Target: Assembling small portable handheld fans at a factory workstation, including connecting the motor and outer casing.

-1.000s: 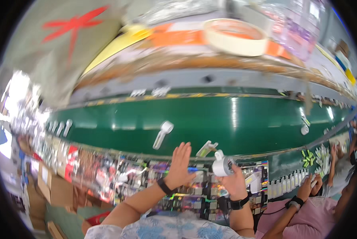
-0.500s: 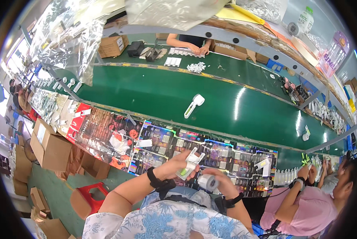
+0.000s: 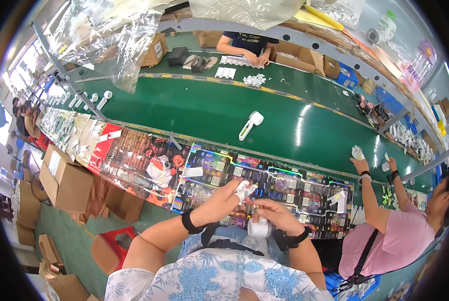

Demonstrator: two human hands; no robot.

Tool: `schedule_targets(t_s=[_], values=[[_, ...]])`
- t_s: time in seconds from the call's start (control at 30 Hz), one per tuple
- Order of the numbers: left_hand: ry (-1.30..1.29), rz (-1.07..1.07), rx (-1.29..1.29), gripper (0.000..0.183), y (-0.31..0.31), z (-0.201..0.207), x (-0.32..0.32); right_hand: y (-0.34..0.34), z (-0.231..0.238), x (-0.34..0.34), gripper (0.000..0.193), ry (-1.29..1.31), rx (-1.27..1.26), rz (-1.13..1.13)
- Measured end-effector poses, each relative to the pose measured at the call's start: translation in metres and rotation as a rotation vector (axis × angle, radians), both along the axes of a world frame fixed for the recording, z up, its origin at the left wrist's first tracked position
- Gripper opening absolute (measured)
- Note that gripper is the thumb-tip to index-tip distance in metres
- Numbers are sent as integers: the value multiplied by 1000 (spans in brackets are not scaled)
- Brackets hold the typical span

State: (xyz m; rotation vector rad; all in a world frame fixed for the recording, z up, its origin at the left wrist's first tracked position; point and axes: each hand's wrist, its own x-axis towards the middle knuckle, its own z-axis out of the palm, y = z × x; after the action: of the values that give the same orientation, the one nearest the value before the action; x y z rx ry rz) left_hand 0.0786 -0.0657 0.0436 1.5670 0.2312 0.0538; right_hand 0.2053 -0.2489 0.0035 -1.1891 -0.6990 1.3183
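My left hand (image 3: pixel 223 204) is closed around a white plastic part (image 3: pixel 245 189) with a forked end, held above the near bench. My right hand (image 3: pixel 278 216) is closed, its thumb and fingertips pinched close to that part. A white, round, roll-like piece (image 3: pixel 258 229) sits under the fingers of my right hand, in its grip. What the fingertips pinch is too small to make out. Beyond my hands, a white handheld device (image 3: pixel 250 125) with a round head and a greenish handle strip lies on the green conveyor belt (image 3: pixel 194 108).
Printed sheets (image 3: pixel 212 170) cover the near bench, with a loose white part (image 3: pixel 338 201) to the right. At right a co-worker in a pink top (image 3: pixel 402 236) reaches over the belt. Another person (image 3: pixel 247 47) works opposite. A shelf beam (image 3: pixel 329 50) spans above; cartons (image 3: pixel 66 180) stand left.
The white part in my left hand has turned, and my right fingertips have come up to it. The round piece is lower. The pink-topped co-worker has stretched both arms over the belt.
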Motion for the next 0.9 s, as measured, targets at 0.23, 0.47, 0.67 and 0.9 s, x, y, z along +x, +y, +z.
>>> schedule_targets(t_s=[0.23, 0.47, 0.67, 0.9], values=[[136, 214, -367, 29, -16, -13, 1, 22, 43, -23, 22, -1382, 156, -649], [-5, 221, -268, 25, -36, -11, 10, 16, 32, -18, 26, -1409, 219, -619], [-198, 212, -74, 35, -53, -7, 12, 12, 38, -24, 23, -1238, 401, -731], [-207, 169, 105, 38, -59, 3, 13, 1, 35, -24, 23, -1275, 414, -786]])
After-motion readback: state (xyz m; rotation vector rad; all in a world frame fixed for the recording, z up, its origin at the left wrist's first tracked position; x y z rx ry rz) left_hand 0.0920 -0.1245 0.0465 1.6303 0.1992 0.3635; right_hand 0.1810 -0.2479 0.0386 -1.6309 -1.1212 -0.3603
